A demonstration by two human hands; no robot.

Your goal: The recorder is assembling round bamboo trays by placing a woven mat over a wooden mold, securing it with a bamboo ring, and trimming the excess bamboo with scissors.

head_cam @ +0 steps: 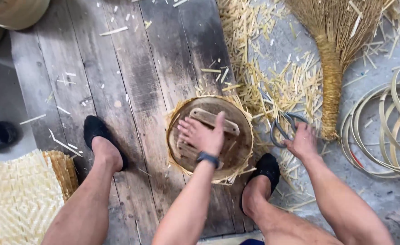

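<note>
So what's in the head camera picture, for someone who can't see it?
A person's left hand presses a round bamboo basket on wooden floorboards, while the right hand grips scissors. Bamboo trimmings and a broom lie nearby.

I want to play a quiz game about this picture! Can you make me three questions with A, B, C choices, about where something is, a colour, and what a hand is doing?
1. Where is the broom?
A. top right
B. bottom left
C. on the round form

2. What colour are the shoes?
A. white
B. black
C. red

3. The left hand is
A. in the air
B. flat on the round form
C. holding the broom

Answers: 1 A, it lies by the straw bits. 2 B, both are dark. 3 B, its palm presses the wood, while the right hand touches scissors.
</note>
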